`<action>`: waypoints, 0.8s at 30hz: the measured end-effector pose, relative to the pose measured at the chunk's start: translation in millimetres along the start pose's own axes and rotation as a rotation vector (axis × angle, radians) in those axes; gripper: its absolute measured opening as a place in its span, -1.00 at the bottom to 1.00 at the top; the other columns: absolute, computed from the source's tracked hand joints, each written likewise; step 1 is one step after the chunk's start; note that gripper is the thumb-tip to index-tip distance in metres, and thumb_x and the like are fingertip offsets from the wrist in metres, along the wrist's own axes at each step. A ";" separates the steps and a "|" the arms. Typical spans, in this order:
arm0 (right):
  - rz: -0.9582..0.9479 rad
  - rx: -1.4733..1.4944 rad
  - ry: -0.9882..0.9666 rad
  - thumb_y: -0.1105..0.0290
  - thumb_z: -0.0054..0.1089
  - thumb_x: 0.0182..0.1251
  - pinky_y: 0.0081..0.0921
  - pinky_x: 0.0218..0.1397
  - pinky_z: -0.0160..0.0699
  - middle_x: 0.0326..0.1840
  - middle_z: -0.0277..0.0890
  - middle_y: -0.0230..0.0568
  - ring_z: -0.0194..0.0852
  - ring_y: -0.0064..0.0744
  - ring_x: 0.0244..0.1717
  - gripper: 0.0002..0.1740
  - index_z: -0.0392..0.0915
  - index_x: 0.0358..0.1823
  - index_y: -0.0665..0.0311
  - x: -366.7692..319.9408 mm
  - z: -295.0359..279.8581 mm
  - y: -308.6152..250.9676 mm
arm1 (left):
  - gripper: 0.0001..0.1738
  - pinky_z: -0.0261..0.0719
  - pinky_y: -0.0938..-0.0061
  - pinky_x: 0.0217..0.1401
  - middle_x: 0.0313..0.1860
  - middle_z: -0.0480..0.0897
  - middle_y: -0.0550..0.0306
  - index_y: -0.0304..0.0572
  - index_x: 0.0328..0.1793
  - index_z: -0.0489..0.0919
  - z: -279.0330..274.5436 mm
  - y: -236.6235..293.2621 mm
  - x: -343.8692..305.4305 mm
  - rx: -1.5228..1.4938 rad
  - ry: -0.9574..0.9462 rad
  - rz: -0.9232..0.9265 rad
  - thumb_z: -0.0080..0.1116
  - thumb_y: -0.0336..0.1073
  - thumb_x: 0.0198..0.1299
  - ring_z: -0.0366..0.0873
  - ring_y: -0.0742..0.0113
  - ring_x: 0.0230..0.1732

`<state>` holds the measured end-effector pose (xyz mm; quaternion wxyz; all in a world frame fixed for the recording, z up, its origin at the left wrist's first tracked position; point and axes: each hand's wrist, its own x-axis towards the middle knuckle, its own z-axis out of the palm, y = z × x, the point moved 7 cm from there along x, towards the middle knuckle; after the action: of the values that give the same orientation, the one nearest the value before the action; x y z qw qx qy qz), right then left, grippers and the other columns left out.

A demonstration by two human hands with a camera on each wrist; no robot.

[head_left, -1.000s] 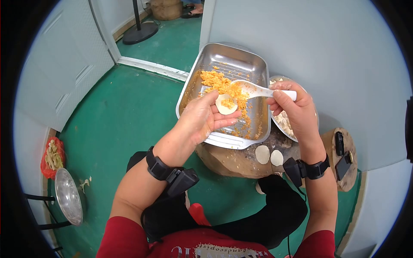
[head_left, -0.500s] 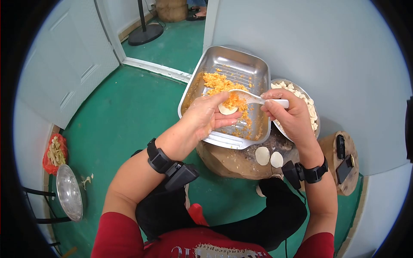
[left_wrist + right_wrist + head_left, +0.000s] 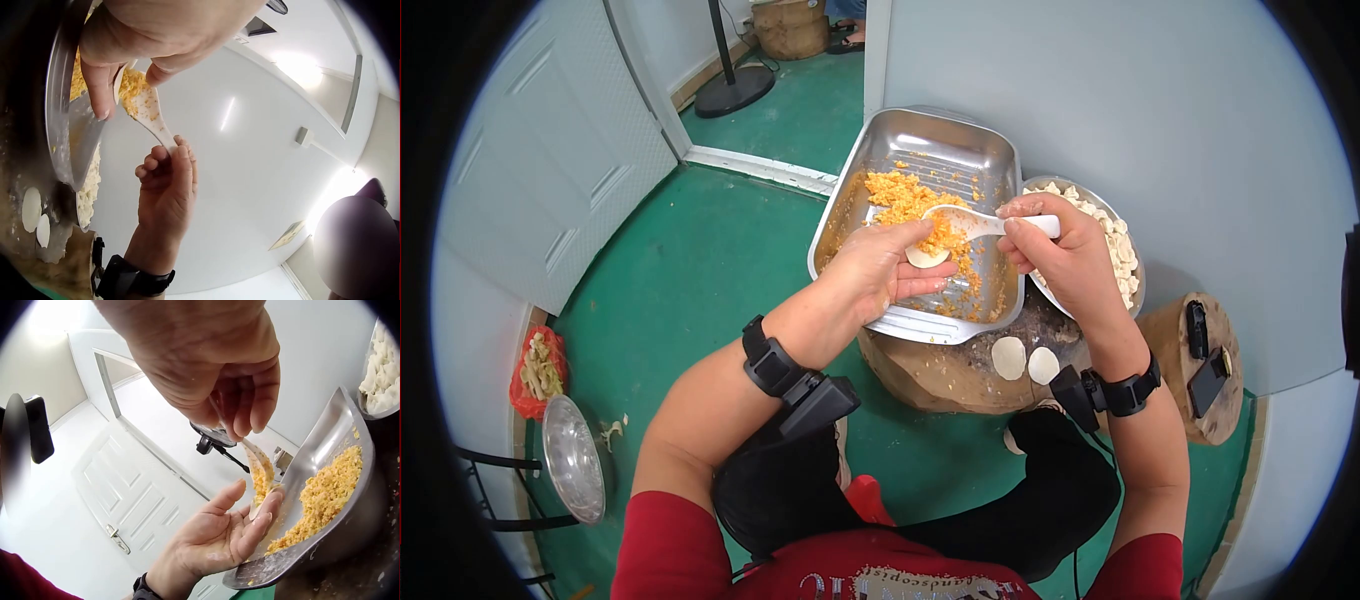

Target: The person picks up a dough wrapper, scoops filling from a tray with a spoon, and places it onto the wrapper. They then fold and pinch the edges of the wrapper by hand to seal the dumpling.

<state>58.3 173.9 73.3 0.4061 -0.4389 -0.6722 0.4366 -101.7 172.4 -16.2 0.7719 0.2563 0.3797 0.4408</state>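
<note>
My left hand (image 3: pixel 868 272), palm up over the pan's near part, holds a round white dumpling wrapper (image 3: pixel 926 257) on its fingers. Those fingers curve under the wrapper, and the thumb is at its upper edge in the head view. Orange-yellow crumbly filling (image 3: pixel 262 481) lies on the wrapper and in the bowl of a white spoon (image 3: pixel 982 224). My right hand (image 3: pixel 1055 245) pinches the spoon's handle, its bowl close over the wrapper. Beneath both hands is a rectangular metal pan (image 3: pixel 990 160) with more filling (image 3: pixel 895 190) in it.
The pan rests on a wooden stump (image 3: pixel 920 380), where two wrappers (image 3: pixel 1008 358) lie. Behind the right hand stands a bowl of white shaped dough pieces (image 3: pixel 1115 240). A smaller stump (image 3: pixel 1225 400) carries dark devices. At left are a metal basin (image 3: pixel 572 460) and a red bag (image 3: pixel 538 375).
The spoon has moved left and its bowl has come down over the wrapper, with more filling now there. My right hand has shifted left with it; the left hand has hardly moved.
</note>
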 end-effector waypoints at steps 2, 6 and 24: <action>-0.019 -0.013 -0.009 0.41 0.09 0.27 -0.72 -0.37 0.47 -0.42 0.55 -0.32 0.47 -0.69 -0.44 -0.82 0.51 -0.17 0.34 -0.9 0.2 -1.6 | -0.56 0.73 0.43 -0.24 -0.02 0.50 -0.22 -0.47 0.18 0.27 -0.5 0.7 1.0 0.020 0.011 0.004 -0.05 -0.29 0.27 0.62 0.03 -0.13; -0.005 -0.027 -0.001 0.40 0.10 0.27 -0.73 -0.39 0.47 -0.45 0.55 -0.31 0.46 -0.69 -0.47 -0.82 0.51 -0.18 0.34 -1.6 -0.5 -1.7 | -0.56 0.73 0.41 -0.25 -0.02 0.50 -0.23 -0.50 0.18 0.26 -2.8 -0.5 3.9 0.053 0.032 -0.036 -0.06 -0.34 0.25 0.62 0.01 -0.13; 0.126 0.184 0.185 0.27 0.14 0.23 -0.70 -0.45 0.45 -0.41 0.54 -0.24 0.46 -0.61 -0.47 -0.73 0.49 -0.16 0.32 8.5 -19.2 26.3 | -0.61 0.72 0.40 -0.20 -0.05 0.50 -0.16 -0.44 0.15 0.27 -2.8 4.3 -1.3 0.065 0.054 -0.039 -0.05 -0.35 0.27 0.61 0.04 -0.11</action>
<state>79.9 192.5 55.3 0.4763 -0.4797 -0.5602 0.4787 -106.5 173.5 -14.2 0.7610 0.2620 0.4194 0.4200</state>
